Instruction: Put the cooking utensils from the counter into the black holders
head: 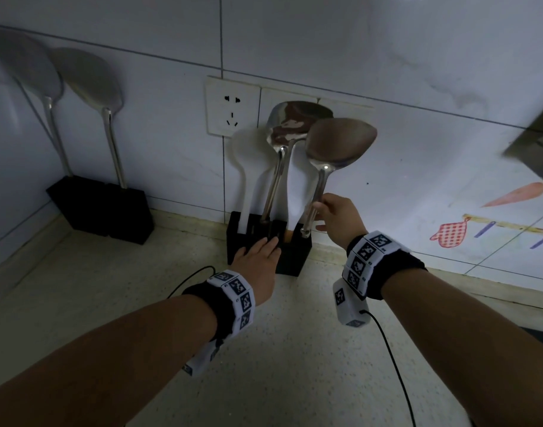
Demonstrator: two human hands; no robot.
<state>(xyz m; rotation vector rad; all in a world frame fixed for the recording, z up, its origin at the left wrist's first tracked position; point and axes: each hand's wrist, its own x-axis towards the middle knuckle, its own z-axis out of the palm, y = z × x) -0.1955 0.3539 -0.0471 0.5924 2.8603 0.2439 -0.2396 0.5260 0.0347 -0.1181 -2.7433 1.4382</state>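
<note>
My right hand [336, 218] grips the handle of a steel spatula [338, 144], which stands upright with its handle end at the top right of the near black holder [295, 257]. A second steel spatula [291, 124] and two white utensils [242, 158] stand in that holder. My left hand [258, 260] lies flat against the holder's front, fingers together. At the far left, two steel spatulas [91, 84] stand in another pair of black holders [104, 211] by the wall.
A white wall socket [232, 106] is on the tiled wall behind the near holder. The speckled counter [279, 365] stretches toward me. Thin black cables run from my wrist bands. A dark object [538, 140] juts in at the right edge.
</note>
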